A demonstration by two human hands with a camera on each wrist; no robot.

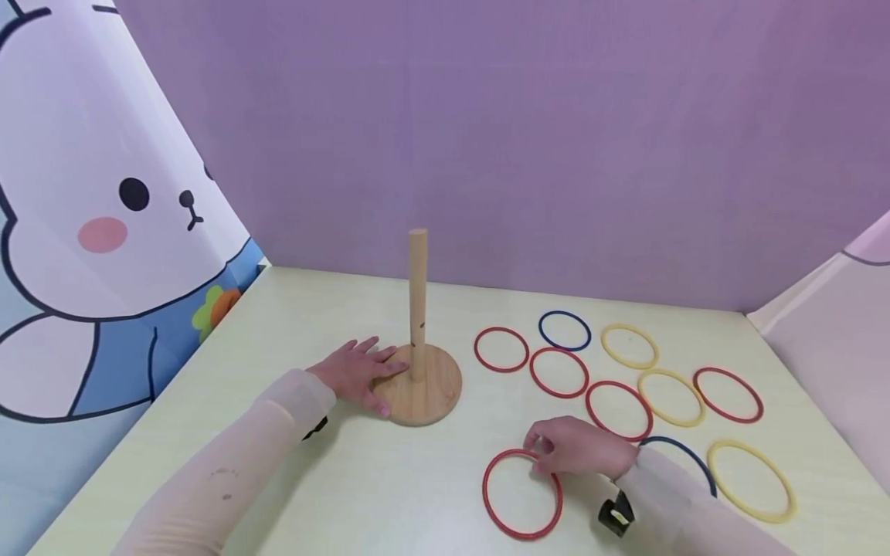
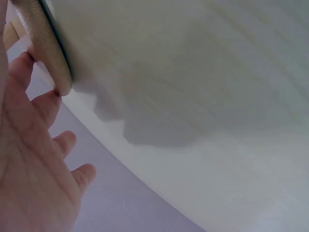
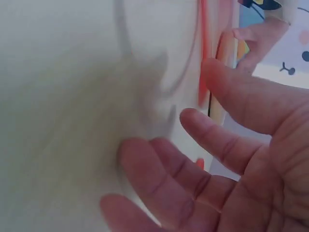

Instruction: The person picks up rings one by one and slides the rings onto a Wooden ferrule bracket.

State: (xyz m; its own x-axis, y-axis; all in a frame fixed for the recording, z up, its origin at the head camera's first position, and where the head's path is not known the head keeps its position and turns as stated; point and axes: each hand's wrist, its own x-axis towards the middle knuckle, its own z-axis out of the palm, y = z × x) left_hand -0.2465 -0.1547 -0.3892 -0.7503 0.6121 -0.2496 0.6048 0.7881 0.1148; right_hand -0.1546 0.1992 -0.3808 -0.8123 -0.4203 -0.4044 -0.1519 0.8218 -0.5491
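My left hand rests with spread fingers on the round wooden base of a stand, near the foot of its upright wooden peg. In the left wrist view, fingertips touch the rim of this base. At the front, my right hand pinches a red ring at its upper right edge between thumb and finger. The right wrist view shows the red ring edge-on at the thumb, with a curved shadow on the table. No ring is on the peg.
Right of the stand, several red rings, yellow rings and two blue rings lie spread over the pale table. One blue ring is partly under the right forearm. A purple backdrop stands behind; a cartoon-printed cloth hangs at left.
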